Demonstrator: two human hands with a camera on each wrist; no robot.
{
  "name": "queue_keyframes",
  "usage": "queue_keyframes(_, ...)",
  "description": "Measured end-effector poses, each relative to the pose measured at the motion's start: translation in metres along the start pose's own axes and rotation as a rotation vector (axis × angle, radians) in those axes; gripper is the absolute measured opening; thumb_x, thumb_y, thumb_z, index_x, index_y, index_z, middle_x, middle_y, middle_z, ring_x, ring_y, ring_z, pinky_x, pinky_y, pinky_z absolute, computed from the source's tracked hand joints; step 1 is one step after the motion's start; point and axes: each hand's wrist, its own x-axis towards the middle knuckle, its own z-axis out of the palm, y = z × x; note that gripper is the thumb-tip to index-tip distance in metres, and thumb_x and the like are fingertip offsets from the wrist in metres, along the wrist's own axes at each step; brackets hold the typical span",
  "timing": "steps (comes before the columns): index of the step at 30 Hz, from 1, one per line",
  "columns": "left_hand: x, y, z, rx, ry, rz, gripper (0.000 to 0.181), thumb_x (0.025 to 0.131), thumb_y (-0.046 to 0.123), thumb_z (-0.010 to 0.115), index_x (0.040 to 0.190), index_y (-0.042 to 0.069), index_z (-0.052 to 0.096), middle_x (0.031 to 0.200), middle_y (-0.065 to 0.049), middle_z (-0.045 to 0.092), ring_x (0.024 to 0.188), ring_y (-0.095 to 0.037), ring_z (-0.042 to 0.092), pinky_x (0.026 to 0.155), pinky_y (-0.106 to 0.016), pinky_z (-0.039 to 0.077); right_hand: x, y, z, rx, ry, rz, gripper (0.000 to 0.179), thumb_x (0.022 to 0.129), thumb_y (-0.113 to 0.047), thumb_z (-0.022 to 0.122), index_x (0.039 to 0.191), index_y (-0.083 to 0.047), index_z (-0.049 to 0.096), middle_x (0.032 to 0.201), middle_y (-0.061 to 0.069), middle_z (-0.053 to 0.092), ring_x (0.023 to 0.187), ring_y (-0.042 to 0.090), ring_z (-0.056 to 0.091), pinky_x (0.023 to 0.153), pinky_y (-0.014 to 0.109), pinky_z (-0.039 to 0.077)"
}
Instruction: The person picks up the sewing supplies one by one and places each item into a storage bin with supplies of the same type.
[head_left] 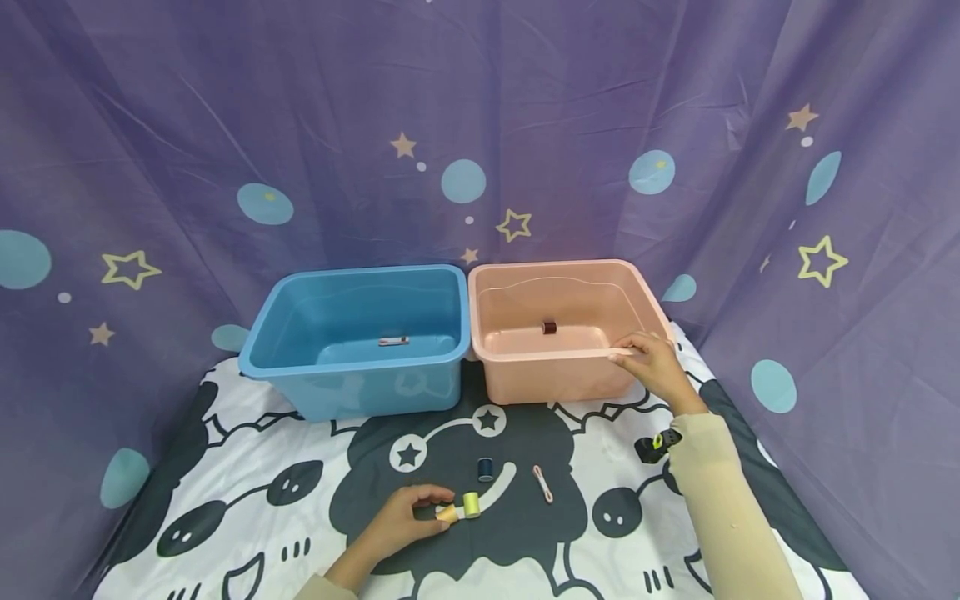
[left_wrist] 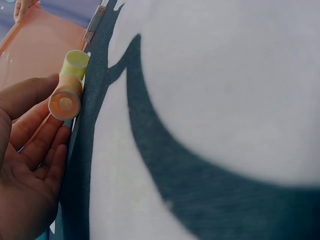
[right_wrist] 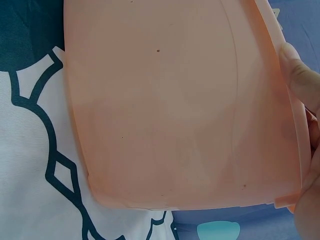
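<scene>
My left hand [head_left: 405,522] pinches an orange thread spool [head_left: 447,514] between thumb and fingers, low over the cloth. Right beside that spool stands a yellow thread spool [head_left: 471,505]; the left wrist view shows both spools close together. At the pink plastic tub [head_left: 555,379], my right hand [head_left: 654,367] grips the front right rim, with the thumb on the outer side in the right wrist view. Inside this tub lies a dark brown thread spool [head_left: 550,327]. A navy thread spool [head_left: 485,470] and a small pale pink looped bundle [head_left: 543,484] lie between the hands.
Left of the pink tub, touching it, stands a blue plastic tub [head_left: 360,392] with a small pinkish bundle [head_left: 393,341] inside. A purple patterned curtain [head_left: 562,100] hangs behind both. Black-and-white printed cloth [head_left: 262,517] covers the surface.
</scene>
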Motion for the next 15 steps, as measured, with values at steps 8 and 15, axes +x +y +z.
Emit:
queue_keyframes(8, -0.005, 0.003, -0.003, 0.041, -0.018, 0.005, 0.039, 0.077, 0.024, 0.078, 0.112, 0.011, 0.068, 0.111, -0.001, 0.066, 0.105, -0.021, 0.059, 0.089, -0.032, 0.047, 0.0, 0.0, 0.0, -0.001, 0.006, -0.009, 0.01, 0.076, -0.006, 0.076, 0.083, -0.003, 0.07, 0.083, 0.009, 0.068, 0.081, 0.014, 0.05, 0.075, 0.03, 0.033)
queue_keyframes(15, -0.004, -0.01, -0.001, 0.067, -0.014, 0.021, 0.04, 0.074, 0.029, 0.079, 0.112, 0.019, 0.068, 0.111, 0.004, 0.065, 0.103, -0.014, 0.056, 0.088, -0.029, 0.046, 0.0, -0.001, 0.0, 0.005, 0.007, -0.003, 0.01, 0.076, -0.006, 0.077, 0.083, -0.004, 0.07, 0.084, 0.008, 0.068, 0.08, 0.01, 0.048, 0.074, 0.029, 0.033)
